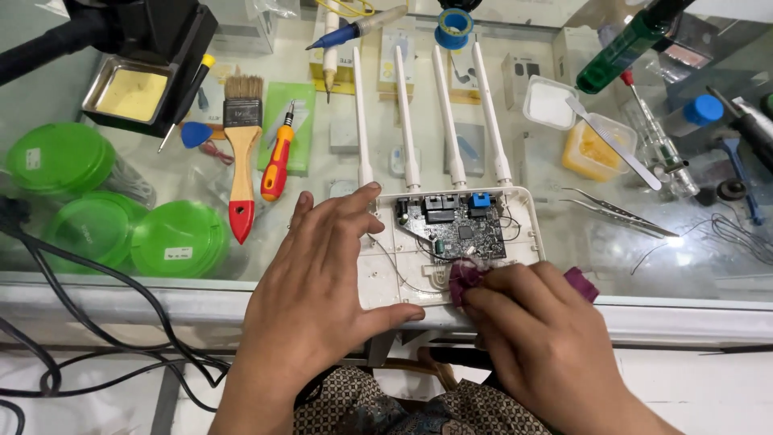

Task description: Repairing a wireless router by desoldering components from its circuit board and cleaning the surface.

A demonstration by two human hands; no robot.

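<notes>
An opened white router shell (527, 229) with several upright white antennas (451, 121) lies on the glass counter, its black circuit board (459, 229) exposed. My left hand (318, 282) lies flat on the shell's left part, fingers spread, holding it down. My right hand (539, 338) pinches a purple cloth (467, 278) against the shell's near edge, just below the board.
A paintbrush with a red-tipped handle (241, 153) and a red-orange screwdriver (276, 161) lie to the left, near green lids (177, 238). Tweezers (620, 211), small tubs (596, 149) and a green bottle (624, 48) sit to the right. Black cables (97, 322) hang at lower left.
</notes>
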